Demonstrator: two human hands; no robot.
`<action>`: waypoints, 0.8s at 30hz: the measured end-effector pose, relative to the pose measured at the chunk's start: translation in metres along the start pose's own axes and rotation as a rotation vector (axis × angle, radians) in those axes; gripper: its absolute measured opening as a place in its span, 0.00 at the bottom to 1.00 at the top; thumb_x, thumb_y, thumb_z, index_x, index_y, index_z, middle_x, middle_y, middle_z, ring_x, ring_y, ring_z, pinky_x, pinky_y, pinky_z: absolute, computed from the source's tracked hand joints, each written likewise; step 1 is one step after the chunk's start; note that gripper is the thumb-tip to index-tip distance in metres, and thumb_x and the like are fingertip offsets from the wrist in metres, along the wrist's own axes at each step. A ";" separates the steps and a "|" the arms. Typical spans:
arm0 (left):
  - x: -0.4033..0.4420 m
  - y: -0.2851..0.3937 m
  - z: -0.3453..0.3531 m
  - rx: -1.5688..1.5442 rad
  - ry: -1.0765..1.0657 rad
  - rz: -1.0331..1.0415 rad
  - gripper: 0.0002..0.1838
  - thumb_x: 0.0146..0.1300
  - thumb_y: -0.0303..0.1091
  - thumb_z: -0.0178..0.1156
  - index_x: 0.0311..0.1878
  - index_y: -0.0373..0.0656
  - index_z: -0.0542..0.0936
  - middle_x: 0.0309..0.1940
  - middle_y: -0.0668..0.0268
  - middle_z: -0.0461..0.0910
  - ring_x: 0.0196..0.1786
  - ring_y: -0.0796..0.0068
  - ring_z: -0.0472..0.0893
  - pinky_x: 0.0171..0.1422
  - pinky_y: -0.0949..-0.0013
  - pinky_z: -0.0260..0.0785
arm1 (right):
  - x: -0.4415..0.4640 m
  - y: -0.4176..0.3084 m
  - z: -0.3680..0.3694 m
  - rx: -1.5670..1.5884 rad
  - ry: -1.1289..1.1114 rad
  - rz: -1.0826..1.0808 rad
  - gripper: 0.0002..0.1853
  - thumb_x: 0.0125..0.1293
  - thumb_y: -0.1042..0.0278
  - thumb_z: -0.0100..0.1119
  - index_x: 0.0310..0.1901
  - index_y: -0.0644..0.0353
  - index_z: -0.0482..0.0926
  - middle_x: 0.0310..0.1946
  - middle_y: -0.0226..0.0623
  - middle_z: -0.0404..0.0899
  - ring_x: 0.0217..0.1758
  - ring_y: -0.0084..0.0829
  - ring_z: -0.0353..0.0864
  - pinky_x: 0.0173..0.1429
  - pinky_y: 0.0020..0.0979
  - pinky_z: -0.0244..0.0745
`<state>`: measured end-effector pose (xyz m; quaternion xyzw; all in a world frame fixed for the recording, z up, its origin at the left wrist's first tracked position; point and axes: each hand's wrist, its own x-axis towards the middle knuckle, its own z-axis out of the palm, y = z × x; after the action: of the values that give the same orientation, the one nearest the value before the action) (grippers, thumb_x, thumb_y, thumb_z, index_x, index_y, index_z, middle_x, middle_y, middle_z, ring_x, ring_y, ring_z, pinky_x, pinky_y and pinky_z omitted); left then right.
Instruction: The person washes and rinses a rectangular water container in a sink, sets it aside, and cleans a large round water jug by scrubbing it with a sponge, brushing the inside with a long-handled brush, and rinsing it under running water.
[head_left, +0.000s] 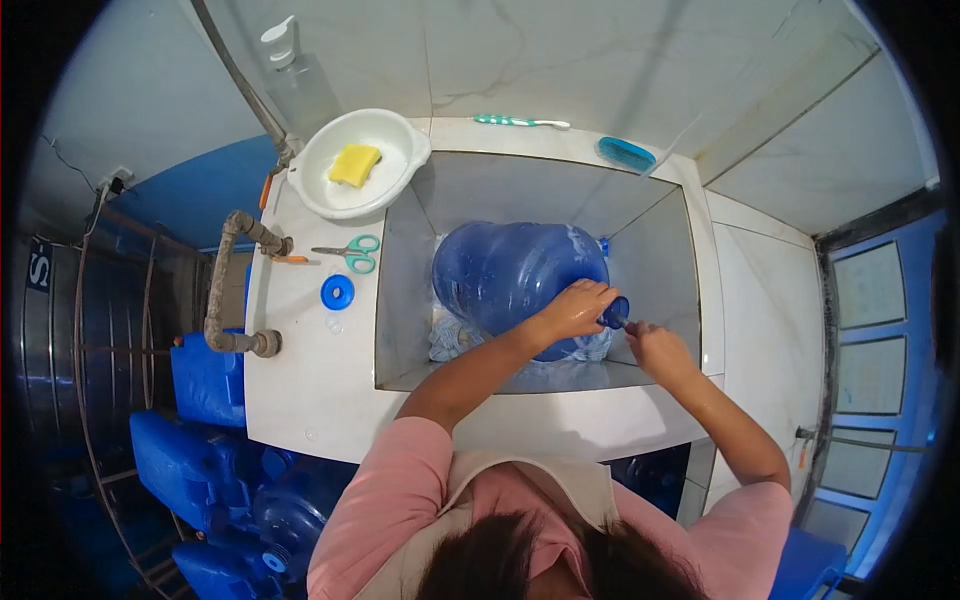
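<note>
A large blue water jug (510,275) lies on its side in the grey sink basin (655,260), its neck pointing right. My left hand (578,308) is closed round the jug near its neck. At the jug's mouth (617,312), my right hand (655,350) is closed on a thin handle whose tip reaches the opening; what lies inside the neck is hidden. Wet, whitish cloth (452,340) shows under the jug.
Left of the basin are a white bowl (398,185) with a yellow sponge (355,165), green-handled scissors (358,254), a blue cap (337,292) and pipes (215,300). A toothbrush (520,121) and blue brush (626,153) lie behind. Blue containers (190,460) stand below left.
</note>
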<state>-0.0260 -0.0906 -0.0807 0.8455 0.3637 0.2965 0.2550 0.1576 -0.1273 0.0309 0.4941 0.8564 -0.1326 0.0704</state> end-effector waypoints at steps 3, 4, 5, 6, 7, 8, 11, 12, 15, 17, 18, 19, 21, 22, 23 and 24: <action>-0.007 0.002 0.007 -0.014 -0.055 0.060 0.33 0.41 0.35 0.70 0.53 0.38 0.68 0.42 0.56 0.73 0.51 0.53 0.72 0.60 0.57 0.62 | 0.002 -0.003 -0.022 -0.110 -0.192 -0.018 0.11 0.63 0.62 0.52 0.37 0.60 0.79 0.32 0.47 0.81 0.33 0.48 0.80 0.38 0.47 0.75; -0.009 0.004 0.004 -0.016 -0.059 0.060 0.33 0.41 0.35 0.70 0.53 0.38 0.68 0.42 0.56 0.73 0.51 0.53 0.72 0.60 0.57 0.62 | 0.000 0.001 -0.034 0.006 -0.225 -0.031 0.11 0.62 0.62 0.53 0.36 0.61 0.79 0.32 0.47 0.81 0.32 0.49 0.80 0.38 0.47 0.75; -0.010 0.004 0.001 -0.018 -0.049 0.056 0.33 0.41 0.35 0.70 0.53 0.38 0.68 0.43 0.56 0.73 0.51 0.53 0.72 0.60 0.57 0.62 | -0.002 0.003 -0.039 0.122 -0.256 -0.041 0.11 0.62 0.62 0.54 0.36 0.61 0.79 0.33 0.47 0.80 0.31 0.49 0.80 0.38 0.47 0.74; -0.009 0.005 -0.003 -0.018 -0.035 0.052 0.33 0.41 0.35 0.70 0.53 0.38 0.68 0.43 0.55 0.73 0.51 0.52 0.72 0.60 0.57 0.62 | -0.007 0.002 -0.033 0.122 -0.254 -0.035 0.11 0.62 0.62 0.54 0.36 0.61 0.79 0.33 0.47 0.80 0.31 0.49 0.80 0.38 0.47 0.74; -0.008 0.004 -0.007 -0.021 -0.035 0.054 0.33 0.41 0.35 0.70 0.53 0.38 0.68 0.43 0.55 0.73 0.51 0.52 0.72 0.60 0.57 0.62 | -0.014 -0.003 -0.021 0.112 -0.094 -0.007 0.11 0.61 0.62 0.54 0.36 0.61 0.79 0.31 0.47 0.80 0.31 0.49 0.80 0.38 0.47 0.74; -0.008 0.003 -0.011 -0.019 -0.019 0.002 0.34 0.41 0.35 0.70 0.53 0.38 0.68 0.43 0.55 0.73 0.51 0.52 0.72 0.60 0.57 0.62 | -0.018 -0.008 -0.012 0.105 0.064 0.018 0.11 0.61 0.61 0.55 0.36 0.61 0.80 0.29 0.47 0.80 0.30 0.50 0.80 0.37 0.46 0.74; -0.008 -0.003 -0.012 0.007 0.027 -0.030 0.34 0.41 0.36 0.69 0.53 0.38 0.69 0.43 0.54 0.74 0.52 0.52 0.72 0.61 0.57 0.61 | -0.003 -0.017 -0.011 -0.103 -0.004 -0.020 0.12 0.63 0.59 0.54 0.37 0.59 0.79 0.28 0.48 0.80 0.30 0.50 0.79 0.34 0.47 0.73; -0.010 -0.003 -0.008 0.005 0.010 -0.003 0.34 0.40 0.36 0.70 0.53 0.38 0.69 0.44 0.54 0.74 0.52 0.52 0.72 0.61 0.57 0.61 | 0.001 -0.015 -0.015 -0.096 -0.004 -0.018 0.12 0.63 0.59 0.54 0.37 0.59 0.79 0.28 0.48 0.80 0.30 0.50 0.79 0.34 0.47 0.73; -0.012 -0.001 -0.010 0.007 0.001 0.042 0.34 0.40 0.36 0.70 0.53 0.38 0.69 0.43 0.54 0.74 0.52 0.52 0.72 0.60 0.57 0.62 | 0.004 -0.005 -0.027 -0.007 -0.189 -0.155 0.13 0.63 0.59 0.53 0.38 0.62 0.79 0.26 0.49 0.79 0.29 0.49 0.79 0.33 0.47 0.73; -0.012 0.002 -0.008 -0.004 0.020 0.032 0.34 0.40 0.35 0.70 0.52 0.38 0.69 0.43 0.54 0.74 0.52 0.53 0.72 0.60 0.57 0.62 | -0.010 -0.005 -0.016 0.127 -0.019 -0.038 0.14 0.63 0.60 0.54 0.36 0.64 0.79 0.26 0.50 0.79 0.28 0.50 0.79 0.34 0.47 0.74; -0.011 0.001 -0.011 -0.012 0.026 0.008 0.34 0.40 0.35 0.69 0.52 0.38 0.69 0.43 0.54 0.74 0.52 0.53 0.72 0.61 0.57 0.62 | -0.014 -0.006 -0.008 0.120 -0.025 -0.046 0.14 0.63 0.60 0.54 0.36 0.64 0.79 0.26 0.50 0.79 0.28 0.50 0.79 0.34 0.47 0.74; -0.011 0.000 -0.013 -0.018 0.026 -0.014 0.34 0.39 0.34 0.69 0.52 0.38 0.69 0.43 0.55 0.73 0.52 0.53 0.72 0.61 0.57 0.61 | -0.017 -0.010 0.003 0.046 0.056 0.023 0.14 0.63 0.60 0.54 0.35 0.64 0.80 0.25 0.51 0.79 0.28 0.50 0.79 0.34 0.47 0.73; -0.009 0.001 -0.010 -0.035 -0.012 -0.005 0.34 0.39 0.34 0.69 0.53 0.38 0.69 0.43 0.55 0.73 0.52 0.53 0.72 0.61 0.57 0.61 | -0.014 -0.008 0.004 -0.031 0.142 0.092 0.15 0.63 0.59 0.54 0.34 0.65 0.80 0.24 0.51 0.78 0.29 0.51 0.79 0.34 0.47 0.73; -0.008 0.003 -0.008 -0.053 -0.060 0.007 0.34 0.39 0.34 0.69 0.53 0.38 0.69 0.43 0.55 0.73 0.52 0.53 0.72 0.62 0.57 0.61 | -0.007 -0.006 -0.003 -0.038 -0.021 0.022 0.15 0.63 0.59 0.53 0.36 0.64 0.80 0.24 0.51 0.78 0.29 0.51 0.79 0.35 0.47 0.73; -0.011 0.004 -0.006 -0.049 -0.066 0.011 0.34 0.39 0.34 0.69 0.53 0.38 0.69 0.43 0.55 0.73 0.52 0.53 0.72 0.62 0.57 0.61 | -0.003 -0.005 -0.009 -0.042 -0.181 -0.047 0.14 0.64 0.59 0.53 0.37 0.64 0.79 0.25 0.51 0.79 0.29 0.51 0.79 0.35 0.47 0.74; -0.013 0.006 -0.002 -0.033 -0.045 0.046 0.33 0.39 0.33 0.69 0.52 0.38 0.69 0.42 0.55 0.73 0.51 0.53 0.72 0.61 0.57 0.62 | -0.002 -0.005 -0.019 -0.042 -0.175 -0.043 0.14 0.64 0.59 0.53 0.37 0.64 0.79 0.25 0.51 0.79 0.29 0.51 0.79 0.35 0.47 0.74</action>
<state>-0.0322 -0.1032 -0.0794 0.8557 0.3334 0.2893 0.2701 0.1551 -0.1256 0.0508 0.4605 0.8599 -0.1590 0.1524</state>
